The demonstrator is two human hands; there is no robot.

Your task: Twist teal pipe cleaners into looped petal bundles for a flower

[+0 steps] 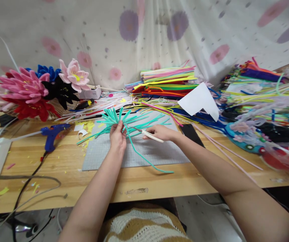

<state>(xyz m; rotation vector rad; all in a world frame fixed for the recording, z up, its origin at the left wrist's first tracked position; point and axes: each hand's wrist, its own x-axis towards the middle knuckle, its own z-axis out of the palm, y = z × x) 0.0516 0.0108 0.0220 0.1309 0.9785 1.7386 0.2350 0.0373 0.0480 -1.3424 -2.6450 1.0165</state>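
The turquoise pipe-cleaner bundle (112, 117), held over the grey mat (100, 158), looks mostly gathered to me, though one long strand (144, 157) trails loose, seemingly unfinished. The left hand (118, 136) pinches the bundle; the right hand (158, 131) grips white-handled scissors (152, 136) just beside it.

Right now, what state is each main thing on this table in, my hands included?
Left hand, pinching the turquoise bundle
Right hand, gripping the scissors
Turquoise bundle, tips fanned out
Scissors, pointed at the bundle, open or closed unclear
Long turquoise strand, bent, loose at one end
Glue gun, lying down, black cord attached
Gray mat, flat, partly covered
White paper, notched
Flowers, grouped, open
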